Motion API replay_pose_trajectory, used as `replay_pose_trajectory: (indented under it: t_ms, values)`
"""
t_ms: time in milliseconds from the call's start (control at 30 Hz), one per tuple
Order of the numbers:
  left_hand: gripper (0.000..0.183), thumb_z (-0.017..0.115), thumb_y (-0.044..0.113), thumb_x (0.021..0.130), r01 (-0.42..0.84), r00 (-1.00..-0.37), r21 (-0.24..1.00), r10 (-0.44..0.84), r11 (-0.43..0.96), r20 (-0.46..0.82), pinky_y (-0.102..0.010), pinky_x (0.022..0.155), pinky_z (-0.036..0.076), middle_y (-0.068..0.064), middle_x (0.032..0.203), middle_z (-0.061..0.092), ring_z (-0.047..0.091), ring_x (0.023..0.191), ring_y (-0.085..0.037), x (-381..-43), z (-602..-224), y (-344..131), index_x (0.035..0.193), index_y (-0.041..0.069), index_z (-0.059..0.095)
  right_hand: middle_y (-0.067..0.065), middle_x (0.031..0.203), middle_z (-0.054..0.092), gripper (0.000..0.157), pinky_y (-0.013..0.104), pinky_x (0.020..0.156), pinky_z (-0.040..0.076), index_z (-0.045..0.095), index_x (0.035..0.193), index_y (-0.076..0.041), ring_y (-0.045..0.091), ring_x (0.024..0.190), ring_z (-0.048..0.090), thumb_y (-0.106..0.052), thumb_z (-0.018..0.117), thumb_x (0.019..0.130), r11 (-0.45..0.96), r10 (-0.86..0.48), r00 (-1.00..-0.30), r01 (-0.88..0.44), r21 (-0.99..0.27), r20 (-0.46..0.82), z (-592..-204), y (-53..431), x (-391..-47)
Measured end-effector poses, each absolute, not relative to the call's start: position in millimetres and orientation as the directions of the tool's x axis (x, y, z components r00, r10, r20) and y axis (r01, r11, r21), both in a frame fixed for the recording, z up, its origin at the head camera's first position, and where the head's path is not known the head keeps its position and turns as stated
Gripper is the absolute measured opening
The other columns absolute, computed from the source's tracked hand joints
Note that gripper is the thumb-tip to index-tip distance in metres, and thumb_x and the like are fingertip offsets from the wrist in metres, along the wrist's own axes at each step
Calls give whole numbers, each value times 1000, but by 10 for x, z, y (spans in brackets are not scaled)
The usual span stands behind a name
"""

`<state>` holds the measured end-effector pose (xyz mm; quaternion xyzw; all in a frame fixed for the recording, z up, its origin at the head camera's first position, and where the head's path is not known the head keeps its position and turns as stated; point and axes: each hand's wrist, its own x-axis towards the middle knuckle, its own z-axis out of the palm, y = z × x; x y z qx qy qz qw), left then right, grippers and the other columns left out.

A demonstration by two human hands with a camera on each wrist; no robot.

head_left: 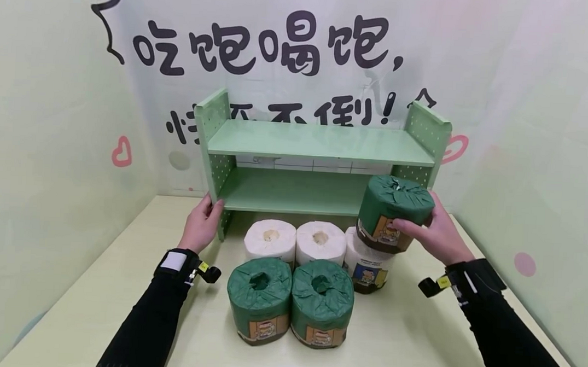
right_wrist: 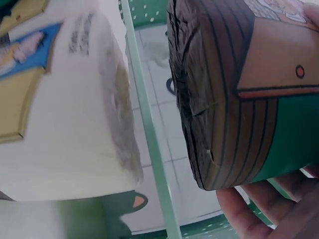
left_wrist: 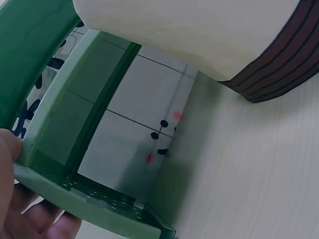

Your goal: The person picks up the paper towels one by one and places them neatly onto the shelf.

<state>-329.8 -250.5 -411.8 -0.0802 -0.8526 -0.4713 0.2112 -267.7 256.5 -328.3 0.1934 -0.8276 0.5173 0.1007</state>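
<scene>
My right hand (head_left: 444,234) grips a green-wrapped toilet roll (head_left: 379,206), thumb on its printed front. The roll is upright, at the right end of the lower shelf in the head view. The right wrist view shows a gap between its brown base and a white-wrapped roll (right_wrist: 65,114). With my left hand (head_left: 199,226) I hold the left side panel (head_left: 222,175) of a green two-tier shelf (head_left: 293,191); its fingers (left_wrist: 60,226) curl behind the panel. Two more white rolls (head_left: 270,247) stand before the shelf, with two green rolls (head_left: 259,302) in front of them.
The shelf stands on a pale table (head_left: 137,286) against a wall (head_left: 299,52) with large black lettering. Side walls (head_left: 531,177) close in the table left and right. Small wrist cameras (head_left: 210,273) stick out from both black-sleeved wrists.
</scene>
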Motion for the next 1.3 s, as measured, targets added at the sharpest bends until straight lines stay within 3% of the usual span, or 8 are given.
replay_pose_trajectory:
  t_ms: [267,433,567,700,967,1300]
  values:
    - [49,40,41,108,328,-899,766,-67,553,433,-37,63,46,-18,115,62,53,84,-26,-3364,-4135,-2493,152,17,39,12,138,41,84,55,98,42,22,149,-11,26,121,43,-28,77,89,421,-128,-933,-359,-833,338,-3327,2566,-3015]
    - [46,41,36,109,343,-887,748,-67,568,458,-39,67,45,-19,116,63,54,86,-26,-3359,-4131,-2488,149,15,42,13,140,39,91,55,100,40,19,151,-11,26,122,41,-34,79,87,435,-108,-941,-335,-836,321,-3371,2572,-3120]
    - [47,42,37,108,348,-885,746,-64,568,461,-41,71,46,-17,118,62,54,90,-26,-3351,-4139,-2487,150,15,42,18,143,33,101,55,102,38,7,153,-12,28,125,38,-41,77,87,441,-71,-959,-277,-854,274,-3384,2579,-3134]
    - [47,41,39,108,330,-893,756,-74,565,444,-38,64,45,-17,109,63,53,82,-25,-3340,-4130,-2491,150,18,41,24,143,30,110,55,103,37,-2,152,-9,32,124,37,-50,76,86,475,-45,-969,-235,-848,244,-3350,2545,-3121]
    - [47,42,37,108,313,-898,774,-93,551,429,-37,66,45,-16,121,62,53,87,-25,-3301,-4089,-2491,152,20,39,27,139,29,110,61,97,40,13,152,1,36,118,37,-63,71,83,632,-13,-950,-248,-734,310,-3289,2417,-3146]
    - [47,42,39,108,316,-901,783,-89,536,425,-39,68,46,-15,119,62,54,88,-25,-3318,-4105,-2493,151,20,40,29,141,34,116,58,103,36,2,151,3,38,122,40,-65,67,84,612,15,-961,-211,-762,278,-3238,2344,-3193]
